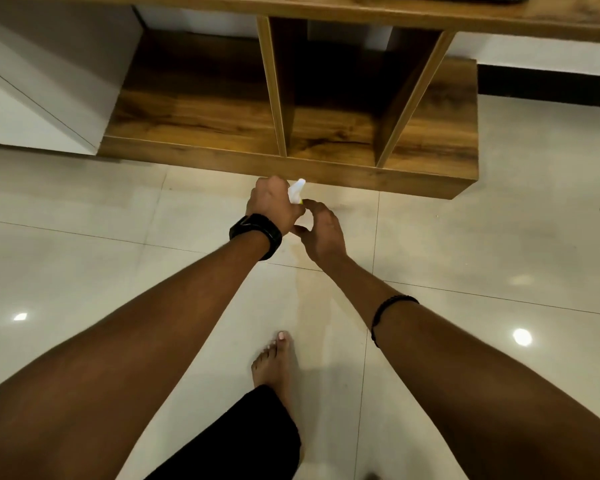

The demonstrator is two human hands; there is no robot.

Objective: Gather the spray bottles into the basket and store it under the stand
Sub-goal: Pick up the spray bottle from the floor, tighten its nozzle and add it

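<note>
Both forearms fill the lower part of the head view, reaching forward and converging toward the middle of the picture. Between them, a bare foot [278, 365] stands on the pale tiled floor [84, 209], with a dark trouser leg [243, 441] just behind it.

The left arm runs from the lower left up to a black watch [257, 234] at the wrist. Above it the left hand [274, 202] is seen from the back, knuckles up, fingers curled around the white head of a spray bottle [297, 190]. The nozzle pokes out past the fingers toward the stand; the bottle's body is hidden behind the two hands, so only the top and a small yellow-green bit show.

The right arm comes in from the lower right, with a thin black band [392, 303] around the forearm. The right hand [321, 233] is bent at the wrist, thumb and fingers partly curled and narrow, touching the left hand just beside the bottle; whether it grips the bottle cannot be told.

Just beyond the hands stands the low wooden stand [291, 164], its open compartments divided by slanted panels, with a white cabinet [32, 98] at the left.
</note>
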